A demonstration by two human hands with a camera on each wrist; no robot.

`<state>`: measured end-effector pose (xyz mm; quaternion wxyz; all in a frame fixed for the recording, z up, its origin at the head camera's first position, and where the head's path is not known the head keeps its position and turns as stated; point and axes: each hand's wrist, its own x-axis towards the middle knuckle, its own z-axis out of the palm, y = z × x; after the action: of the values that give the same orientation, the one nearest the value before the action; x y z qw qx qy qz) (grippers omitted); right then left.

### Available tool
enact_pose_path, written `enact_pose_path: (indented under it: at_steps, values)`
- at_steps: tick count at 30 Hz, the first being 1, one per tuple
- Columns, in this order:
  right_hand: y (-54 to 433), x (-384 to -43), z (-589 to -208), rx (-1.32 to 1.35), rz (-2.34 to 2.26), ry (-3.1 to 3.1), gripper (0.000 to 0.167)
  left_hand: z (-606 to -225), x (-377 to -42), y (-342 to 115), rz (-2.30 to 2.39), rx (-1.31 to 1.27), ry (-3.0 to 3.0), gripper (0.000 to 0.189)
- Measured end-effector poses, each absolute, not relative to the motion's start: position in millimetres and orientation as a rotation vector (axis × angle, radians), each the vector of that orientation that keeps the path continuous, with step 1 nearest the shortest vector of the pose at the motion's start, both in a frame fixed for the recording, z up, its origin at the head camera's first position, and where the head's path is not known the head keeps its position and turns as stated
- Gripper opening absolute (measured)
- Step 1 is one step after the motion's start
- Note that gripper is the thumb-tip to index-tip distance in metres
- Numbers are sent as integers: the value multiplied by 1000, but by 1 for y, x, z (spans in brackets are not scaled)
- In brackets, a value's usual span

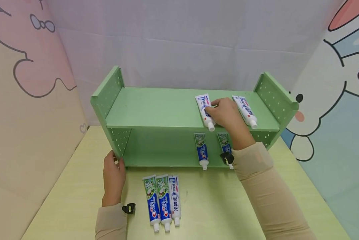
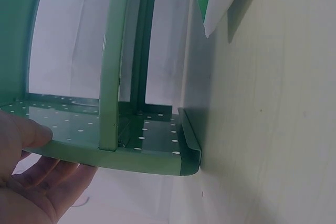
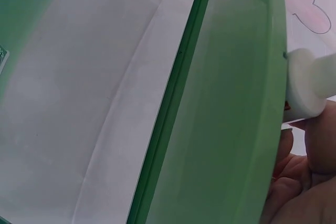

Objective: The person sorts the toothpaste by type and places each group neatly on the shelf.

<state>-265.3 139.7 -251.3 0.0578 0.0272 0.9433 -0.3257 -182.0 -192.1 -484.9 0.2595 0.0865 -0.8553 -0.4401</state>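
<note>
My right hand (image 1: pixel 228 115) pinches a white toothpaste tube (image 1: pixel 202 101) on the upper board of a green two-tier shelf (image 1: pixel 149 108). The tube's cap (image 3: pixel 310 87) points at me, just over the front edge. Right of that hand, a second white toothpaste tube (image 1: pixel 243 108) lies on the same board. My left hand (image 1: pixel 114 178) grips the shelf's left side panel (image 2: pixel 142 159), thumb on the inner face and fingers outside. Below, two green-and-blue toothpaste tubes (image 1: pixel 201 150) lie on the lower board, the right one partly hidden by my right wrist.
In front of the shelf, two green-and-blue toothpaste tubes (image 1: pixel 152 200) and one white toothpaste tube (image 1: pixel 174 196) lie side by side on the pale table (image 1: pixel 68 196). Raised perforated panels (image 1: pixel 276 100) close both shelf ends. A pale curtain (image 1: pixel 179 43) hangs behind.
</note>
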Motion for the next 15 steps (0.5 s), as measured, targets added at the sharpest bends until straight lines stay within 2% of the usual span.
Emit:
enact_pose_path:
  at_steps: [15]
  values:
    - [140, -259, -252, 117, -1051, 2848, 49, -484, -181, -191, -1184, 229, -2318, 40]
